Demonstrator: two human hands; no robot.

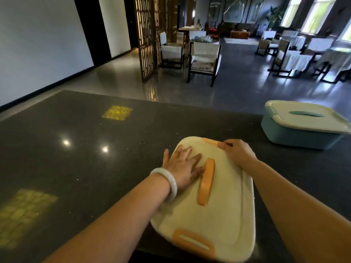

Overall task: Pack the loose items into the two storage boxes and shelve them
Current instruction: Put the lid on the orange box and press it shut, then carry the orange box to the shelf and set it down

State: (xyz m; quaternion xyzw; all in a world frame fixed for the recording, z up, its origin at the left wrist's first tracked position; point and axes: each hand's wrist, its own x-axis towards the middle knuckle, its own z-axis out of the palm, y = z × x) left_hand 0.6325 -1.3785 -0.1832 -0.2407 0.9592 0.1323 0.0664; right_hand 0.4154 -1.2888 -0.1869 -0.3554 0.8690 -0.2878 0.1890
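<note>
Storage boxes are both on the dark table [76,168], and the cream one with the orange trim [218,215] sits right under your arms at the near edge, its lid on. Your left hand [182,168] lies flat on that lid with the fingers straight and spread, the fingertips pointing away from you, just to the left of the orange handle [206,182] that runs along the middle of the lid. A pale bangle [169,184] circles that wrist. Your right hand [236,151] is at the far right corner of the same lid, fingers curled, pinching the end of the orange clip [210,141] on the far edge. A second orange clip [193,242] lies flat on the near edge of the lid, touched by neither hand. From the cream box, the blue box with the pale lid [302,124] stands well apart, farther back and to the right, near the far edge of the table, closed, a blue handle recessed in its top. Left of the cream box the table shows two yellow patches of patterned light and two bright reflected spots. Beyond the cream box, past the table's far edge, chairs [205,59] with white cushions stand on a polished floor beside a wooden lattice screen [146,35]
</note>
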